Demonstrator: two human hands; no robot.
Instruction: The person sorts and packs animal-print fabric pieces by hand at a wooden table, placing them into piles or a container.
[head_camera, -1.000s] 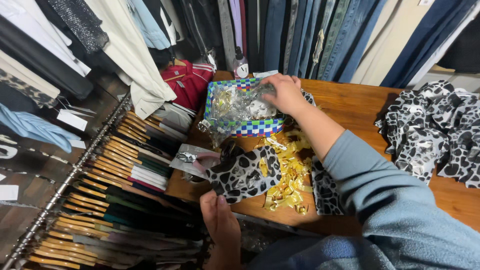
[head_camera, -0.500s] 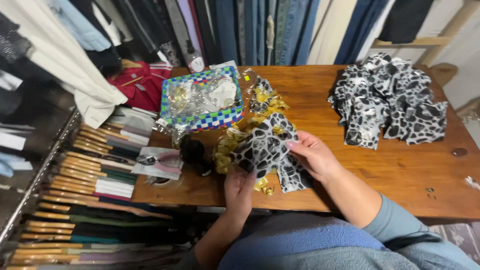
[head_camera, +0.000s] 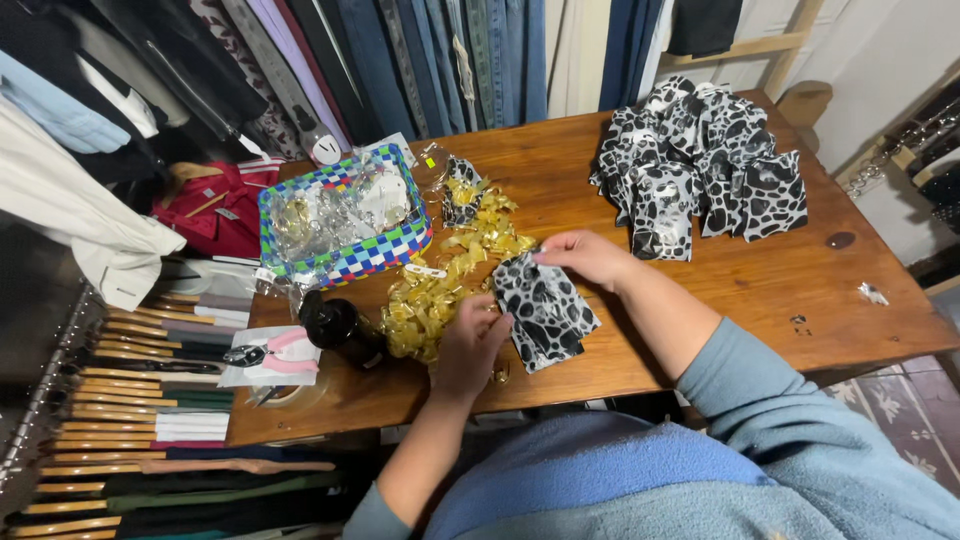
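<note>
The pouch (head_camera: 545, 308), black and white in a spotted print, now lies flat on the wooden table (head_camera: 760, 290) in front of us, near its front edge. Half a second ago we held it up, puffed and crumpled, between both hands; a second ago our right hand was far off in the basket and only the left held the pouch at the table's near corner. So we judge the pouch has been brought to the middle and pressed down, ready for handling on the tabletop.

Our left hand (head_camera: 470, 345) rests palm down at the pouch's left edge, fingers curled together, touching both the fabric and the fringe of the gold ribbons (head_camera: 440, 290). Whether it pinches a ribbon beneath, we cannot tell. Our right hand (head_camera: 585, 255) comes in from the right, forearm slanting across the table, with thumb and fingers closed on the pouch's top edge.

Just left of the ribbons stands a dark bottle (head_camera: 340, 325), and beside it pink pliers (head_camera: 275, 352) lie on a card at the table's left end. Farther back sits the blue, green and white checked basket (head_camera: 350, 260), full of clear packets. Well apart, at the far right of the table, is a heap (head_camera: 700, 165) of matching spotted pouches. Behind it all hang jeans (head_camera: 480, 60) and other clothes.
</note>
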